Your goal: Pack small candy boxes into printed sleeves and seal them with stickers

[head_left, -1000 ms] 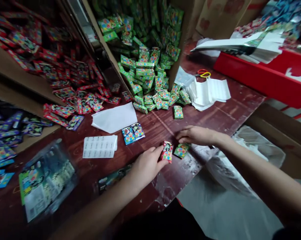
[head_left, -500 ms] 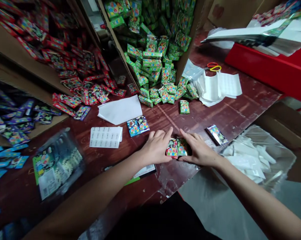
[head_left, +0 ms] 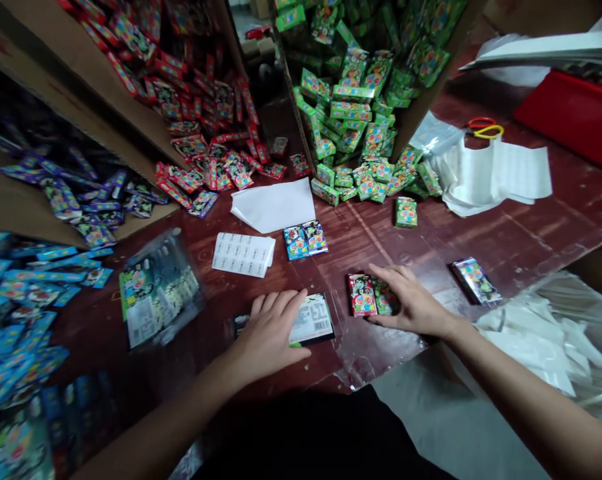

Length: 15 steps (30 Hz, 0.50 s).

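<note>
My left hand lies palm down across a flat plastic-wrapped packet with a white barcode label, fingers stretched over it and covering much of it. To its right, my right hand has thumb and fingers round a small green box, partly hidden by the fingers. Against that box stands a small red box, side by side on the table. A blue box and a purple box lie together behind the hands. Beyond my right hand rests a dark purple box.
Cartons spill red boxes, green boxes and purple boxes. Blue boxes pile at left, near a bagged packet. A sticker sheet, white paper, scissors and a bag of white scraps surround the work.
My left hand has let go of the red box and moved left onto the barcoded packet. My right hand stays at the green box. The whole view has shifted.
</note>
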Available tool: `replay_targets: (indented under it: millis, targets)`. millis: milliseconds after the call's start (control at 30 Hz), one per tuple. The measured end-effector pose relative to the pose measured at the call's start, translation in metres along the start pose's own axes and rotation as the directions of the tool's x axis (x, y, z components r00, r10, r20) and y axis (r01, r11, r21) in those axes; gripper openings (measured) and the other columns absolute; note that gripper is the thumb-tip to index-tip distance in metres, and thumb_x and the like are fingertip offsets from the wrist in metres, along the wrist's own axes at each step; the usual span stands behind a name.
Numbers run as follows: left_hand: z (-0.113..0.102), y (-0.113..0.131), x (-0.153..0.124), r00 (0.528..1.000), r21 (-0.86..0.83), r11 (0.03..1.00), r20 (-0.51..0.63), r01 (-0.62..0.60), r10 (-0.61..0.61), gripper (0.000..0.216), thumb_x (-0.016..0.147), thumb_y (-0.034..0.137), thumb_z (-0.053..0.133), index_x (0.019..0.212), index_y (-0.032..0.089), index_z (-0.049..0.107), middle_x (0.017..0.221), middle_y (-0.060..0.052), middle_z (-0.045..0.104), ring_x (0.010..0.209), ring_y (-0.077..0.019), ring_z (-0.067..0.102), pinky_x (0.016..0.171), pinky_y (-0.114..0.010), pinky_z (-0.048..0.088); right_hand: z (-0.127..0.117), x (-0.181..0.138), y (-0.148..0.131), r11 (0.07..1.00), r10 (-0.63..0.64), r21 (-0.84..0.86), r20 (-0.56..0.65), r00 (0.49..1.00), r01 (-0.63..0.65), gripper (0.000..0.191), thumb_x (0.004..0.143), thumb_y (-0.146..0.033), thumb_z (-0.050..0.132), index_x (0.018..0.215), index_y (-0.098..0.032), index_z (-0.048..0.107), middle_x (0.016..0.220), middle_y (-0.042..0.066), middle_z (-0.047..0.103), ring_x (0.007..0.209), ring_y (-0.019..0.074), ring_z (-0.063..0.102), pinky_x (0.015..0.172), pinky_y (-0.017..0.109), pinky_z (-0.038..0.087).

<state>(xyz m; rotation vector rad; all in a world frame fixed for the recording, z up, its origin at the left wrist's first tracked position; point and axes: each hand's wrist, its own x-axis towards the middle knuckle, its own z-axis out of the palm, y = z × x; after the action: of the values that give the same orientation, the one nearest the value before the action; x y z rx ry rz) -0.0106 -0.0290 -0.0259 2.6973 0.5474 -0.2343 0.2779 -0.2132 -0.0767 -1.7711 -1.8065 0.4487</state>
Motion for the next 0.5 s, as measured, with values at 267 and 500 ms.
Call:
replay_targets:
  millis: [267,500]
  targets:
    - [0.006,-0.003,0.0,0.996,-0.101,0.991,-0.027,-0.084,0.081,0.089,0.071,0.04,0.079,0.148,0.021,0.038,0.145,-0.012,0.05,0.129,-0.033,0.045,0.109,-0.048,0.035,0.015,0.024,-0.026,0.961,-0.234,0.191,0.165,0.958,0.202,0.083,0.082,-0.045,0.074,0.153,-0.026,0.035,0.142,0.011,0.056,0.126,0.0301,0.052,0.106,0.049,0.043]
    - [0.017,0.0,0.002,0.996,-0.118,0.993,-0.083,-0.019,0.01,0.095,0.067,0.044,0.082,0.148,0.02,0.039,0.141,-0.012,0.051,0.126,-0.0335,0.046,0.106,-0.048,0.037,0.026,0.035,-0.032,0.968,-0.211,0.171,0.173,0.962,0.182,0.1,0.08,-0.06,0.075,0.158,-0.025,0.025,0.15,0.014,0.048,0.136,0.0318,0.045,0.113,0.051,0.039]
